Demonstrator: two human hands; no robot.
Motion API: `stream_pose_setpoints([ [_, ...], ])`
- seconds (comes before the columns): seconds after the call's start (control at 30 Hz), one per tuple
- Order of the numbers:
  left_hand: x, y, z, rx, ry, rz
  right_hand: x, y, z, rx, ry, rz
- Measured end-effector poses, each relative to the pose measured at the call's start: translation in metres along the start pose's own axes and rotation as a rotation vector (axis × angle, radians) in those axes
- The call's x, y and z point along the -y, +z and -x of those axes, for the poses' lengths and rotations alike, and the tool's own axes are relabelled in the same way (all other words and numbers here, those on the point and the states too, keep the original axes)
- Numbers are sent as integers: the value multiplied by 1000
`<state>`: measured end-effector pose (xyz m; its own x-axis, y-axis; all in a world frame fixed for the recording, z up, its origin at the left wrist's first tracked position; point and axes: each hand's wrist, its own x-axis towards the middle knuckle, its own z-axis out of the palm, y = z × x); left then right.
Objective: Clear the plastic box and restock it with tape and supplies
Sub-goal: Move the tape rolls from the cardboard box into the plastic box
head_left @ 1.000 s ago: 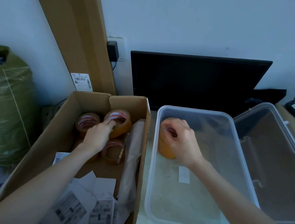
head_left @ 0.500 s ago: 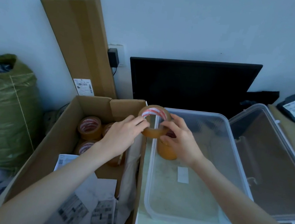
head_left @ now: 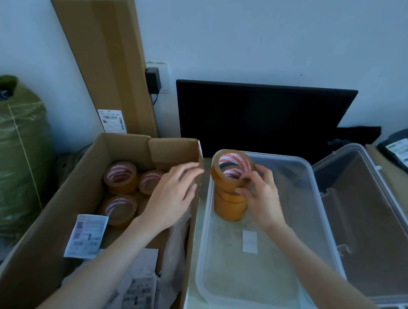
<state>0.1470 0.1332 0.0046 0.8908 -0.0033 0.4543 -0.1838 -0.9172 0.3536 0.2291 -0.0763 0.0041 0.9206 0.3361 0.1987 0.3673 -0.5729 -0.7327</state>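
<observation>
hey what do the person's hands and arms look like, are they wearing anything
Both arms are bare up to the frame edge: no sleeves, gloves or watch visible. The left hand and right hand show no rings or markings that I can make out.

I saw most of the plastic box [head_left: 322,239] floor lying open; only the tape stack [head_left: 230,200] filled its far-left corner. The cardboard box wall [head_left: 194,205] stood between the two boxes, my left hand [head_left: 173,197] over it.

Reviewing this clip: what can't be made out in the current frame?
Head view only:
- Tape rolls in the cardboard box: total count hidden by the left hand.
- Shipping labels: print too small.
- Plastic box stack: lower roll partly hidden by the right hand.
</observation>
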Motion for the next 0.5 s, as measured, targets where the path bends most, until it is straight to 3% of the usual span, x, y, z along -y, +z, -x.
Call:
stream_pose_setpoints([
  [0.17, 15, 7, 15, -23, -190, 42, -18, 10, -4, 15, 141, 52],
  [0.5, 37, 11, 30, 40, -280, 20, -21, 4, -9, 106, 99, 135],
])
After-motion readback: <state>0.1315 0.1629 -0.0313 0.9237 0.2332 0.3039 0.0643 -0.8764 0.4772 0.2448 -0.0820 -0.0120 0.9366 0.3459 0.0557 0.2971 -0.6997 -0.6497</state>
